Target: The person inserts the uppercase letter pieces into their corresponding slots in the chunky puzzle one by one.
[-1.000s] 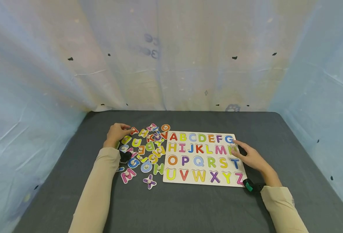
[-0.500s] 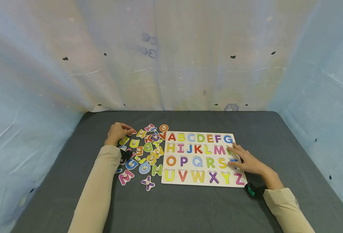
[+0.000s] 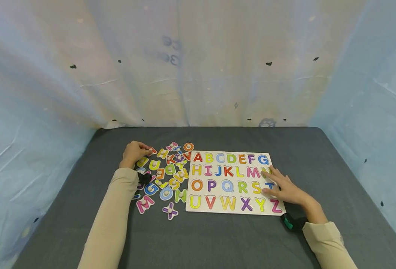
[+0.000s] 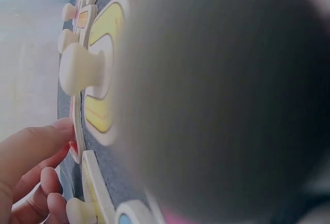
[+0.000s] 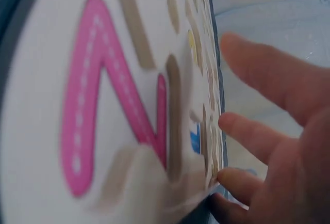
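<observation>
My left hand (image 3: pixel 135 153) is at the far left of a pile of knobbed wooden letter pieces. Thumb and forefinger pinch the edge of a red letter piece (image 3: pixel 152 151), mostly hidden by the fingers; I cannot tell which letter it is. In the left wrist view, a yellow letter piece (image 4: pixel 111 20) with a round knob stands close by. To the right lies a white alphabet board (image 3: pixel 231 205) with coloured letter recesses. My right hand (image 3: pixel 286 188) rests at its right edge, fingers spread over the N and T, holding nothing.
Loose letter pieces lie left of the board, some overlapping, including a blue G (image 3: pixel 151 188), a pink M (image 3: pixel 145 204) and a purple X (image 3: pixel 170 211) nearest the front. The dark grey tabletop (image 3: pixel 201 243) is bordered by a hanging curtain (image 3: pixel 211 74).
My right hand has slid toward the front, its fingers going from the G and N down to the N and T. The left hand stays at the red letter piece. The view shifts slightly.
</observation>
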The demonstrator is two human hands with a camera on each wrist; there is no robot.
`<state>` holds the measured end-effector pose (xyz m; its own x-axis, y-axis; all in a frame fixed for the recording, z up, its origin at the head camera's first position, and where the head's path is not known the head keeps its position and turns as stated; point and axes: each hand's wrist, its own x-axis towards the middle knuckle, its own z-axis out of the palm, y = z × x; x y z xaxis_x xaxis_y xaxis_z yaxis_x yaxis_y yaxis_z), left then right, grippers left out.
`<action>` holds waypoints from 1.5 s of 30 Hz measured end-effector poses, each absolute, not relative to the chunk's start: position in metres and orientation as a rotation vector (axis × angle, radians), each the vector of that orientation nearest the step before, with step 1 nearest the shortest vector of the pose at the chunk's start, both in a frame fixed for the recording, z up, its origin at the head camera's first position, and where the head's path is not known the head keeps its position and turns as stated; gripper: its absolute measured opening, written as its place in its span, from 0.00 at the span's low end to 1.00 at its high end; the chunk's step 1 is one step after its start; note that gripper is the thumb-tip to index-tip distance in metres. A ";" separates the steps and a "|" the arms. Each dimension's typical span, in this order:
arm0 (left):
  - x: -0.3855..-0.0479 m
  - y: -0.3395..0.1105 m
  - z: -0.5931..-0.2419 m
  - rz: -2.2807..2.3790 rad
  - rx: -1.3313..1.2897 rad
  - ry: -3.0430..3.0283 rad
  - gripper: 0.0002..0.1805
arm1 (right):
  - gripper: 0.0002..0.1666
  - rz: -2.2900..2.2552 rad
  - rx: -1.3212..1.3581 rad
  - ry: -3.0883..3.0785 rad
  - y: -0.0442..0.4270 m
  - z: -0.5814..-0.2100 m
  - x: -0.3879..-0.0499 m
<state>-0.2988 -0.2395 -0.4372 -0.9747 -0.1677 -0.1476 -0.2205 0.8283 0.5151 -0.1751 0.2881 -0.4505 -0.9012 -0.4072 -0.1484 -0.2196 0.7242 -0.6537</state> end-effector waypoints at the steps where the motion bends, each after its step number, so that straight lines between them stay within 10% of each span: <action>1: -0.298 -0.240 -0.437 0.841 -0.309 2.914 0.17 | 0.44 -0.947 -0.489 2.652 0.287 -0.451 -0.175; 45: -0.272 -0.112 -0.425 1.038 0.375 2.872 0.07 | 0.40 -0.587 -0.517 2.852 0.273 -0.442 -0.180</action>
<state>-0.2716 -0.1123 -0.4246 -0.9682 0.2494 0.0218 0.2057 0.7429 0.6370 -0.1804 0.2734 -0.4419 -0.9225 -0.3707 -0.1076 -0.2981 0.8613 -0.4115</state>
